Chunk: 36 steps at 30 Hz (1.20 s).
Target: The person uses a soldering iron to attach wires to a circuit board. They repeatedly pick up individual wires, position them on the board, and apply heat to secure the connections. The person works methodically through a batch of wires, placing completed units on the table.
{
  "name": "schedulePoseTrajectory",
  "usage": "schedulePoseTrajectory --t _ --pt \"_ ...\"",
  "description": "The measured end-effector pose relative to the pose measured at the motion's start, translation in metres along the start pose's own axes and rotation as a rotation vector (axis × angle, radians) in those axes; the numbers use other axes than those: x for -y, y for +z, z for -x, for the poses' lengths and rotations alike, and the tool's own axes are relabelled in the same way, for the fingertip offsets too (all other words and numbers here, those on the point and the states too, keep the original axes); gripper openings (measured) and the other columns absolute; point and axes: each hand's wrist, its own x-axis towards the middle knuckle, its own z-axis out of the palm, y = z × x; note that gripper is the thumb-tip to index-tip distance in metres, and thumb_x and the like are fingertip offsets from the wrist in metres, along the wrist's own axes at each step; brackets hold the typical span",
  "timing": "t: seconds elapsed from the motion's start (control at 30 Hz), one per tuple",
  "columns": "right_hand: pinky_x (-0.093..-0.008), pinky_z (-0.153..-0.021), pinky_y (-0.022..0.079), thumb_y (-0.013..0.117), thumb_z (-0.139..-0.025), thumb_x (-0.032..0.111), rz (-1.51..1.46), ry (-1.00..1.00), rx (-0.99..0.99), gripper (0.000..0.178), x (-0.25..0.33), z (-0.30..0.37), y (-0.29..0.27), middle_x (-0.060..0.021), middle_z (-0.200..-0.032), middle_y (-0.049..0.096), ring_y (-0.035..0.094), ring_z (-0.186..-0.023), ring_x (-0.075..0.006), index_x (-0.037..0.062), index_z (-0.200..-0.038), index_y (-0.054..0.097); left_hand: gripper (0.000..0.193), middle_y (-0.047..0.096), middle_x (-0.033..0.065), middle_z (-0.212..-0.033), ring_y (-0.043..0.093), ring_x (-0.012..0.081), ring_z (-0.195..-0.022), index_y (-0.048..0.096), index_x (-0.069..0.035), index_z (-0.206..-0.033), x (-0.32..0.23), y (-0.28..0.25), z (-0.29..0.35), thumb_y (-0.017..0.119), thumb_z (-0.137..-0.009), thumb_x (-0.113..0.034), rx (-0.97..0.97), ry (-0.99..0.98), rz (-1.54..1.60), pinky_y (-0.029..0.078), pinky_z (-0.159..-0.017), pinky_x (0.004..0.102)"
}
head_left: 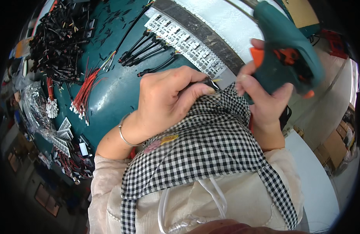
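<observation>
While our left hand (pixel 168 89) pinches a black cable (pixel 206 81), our right hand (pixel 268 100) clasps a green pistol-shaped plastic tool (pixel 286 33); centre-left, open teal tabletop (pixel 116 95) borders a white circuit board (pixel 183 41).

Circuit boards (pixel 184 43) and heaped cables (pixel 57 45) show an electronics workshop.

At left centre of the frame, an open lane of green tabletop (pixel 116 91) is running between the red wires (pixel 86 91) and the left hand (pixel 166 93). Above it, black connector leads (pixel 134 58) are obstructing the near side of the circuit boards (pixel 183 43). A heap of black cables (pixel 59 43) is filling the upper left. Only a narrow gap is separating the left hand from the right hand (pixel 263 91), while the glue gun (pixel 293 46) is barring passage at upper right.
</observation>
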Motion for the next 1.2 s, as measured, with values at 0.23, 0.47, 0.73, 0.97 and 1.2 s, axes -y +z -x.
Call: schedulePoseTrajectory --t 0.23,0.47,0.73,0.97,1.2 --pt "-0.0213 -0.042 0.039 0.075 -0.075 0.02 0.033 0.036 -0.088 0.072 0.018 0.027 -0.034 -0.0093 -0.063 0.053 0.049 -0.045 -0.013 -0.0164 -0.127 0.039 0.014 0.062 0.01 -0.063 0.059 0.0251 -0.051 0.065 -0.004 -0.077 0.02 -0.013 -0.001 0.076 -0.076 -0.013 -0.009 -0.011 -0.527 0.045 -0.047 0.032" --pt "-0.021 -0.041 0.038 0.08 -0.074 0.025 0.067 0.094 -0.033 0.075 0.013 0.053 -0.055 -0.0073 -0.062 0.053 0.048 -0.045 -0.0116 -0.0173 -0.124 0.044 0.017 0.061 0.0086 -0.062 0.058 0.0264 -0.051 0.063 -0.006 -0.074 0.027 -0.012 0.0 0.074 -0.078 -0.018 -0.019 -0.049 -0.646 0.044 -0.046 0.0353" --pt "-0.0212 -0.042 0.039 0.08 -0.072 0.022 0.067 0.172 0.031 0.073 0.008 0.058 -0.063 -0.013 -0.072 0.059 0.048 -0.045 -0.0127 -0.017 -0.123 0.046 0.019 0.059 0.0084 -0.06 0.057 0.0262 -0.049 0.061 -0.006 -0.073 0.028 -0.009 -0.001 0.074 -0.078 -0.019 -0.067 -0.023 -0.628 0.044 -0.046 0.0354" --pt "-0.0222 -0.041 0.041 0.082 -0.07 0.021 0.098 0.132 0.037 0.071 0.003 0.059 -0.062 -0.0164 -0.083 0.06 0.049 -0.046 -0.013 -0.0167 -0.12 0.047 0.02 0.059 0.0086 -0.06 0.057 0.0265 -0.05 0.061 -0.005 -0.072 0.027 -0.008 -0.001 0.075 -0.077 -0.018 -0.086 -0.02 -0.617 0.044 -0.046 0.0356" --pt "-0.0221 -0.04 0.04 0.082 -0.069 0.021 0.089 0.161 0.082 0.068 0.003 0.054 -0.063 -0.0141 -0.078 0.058 0.049 -0.046 -0.0126 -0.0154 -0.117 0.049 0.019 0.059 0.0098 -0.06 0.057 0.028 -0.05 0.061 -0.005 -0.072 0.027 -0.01 -0.001 0.074 -0.078 -0.017 -0.062 -0.035 -0.622 0.044 -0.046 0.0362"
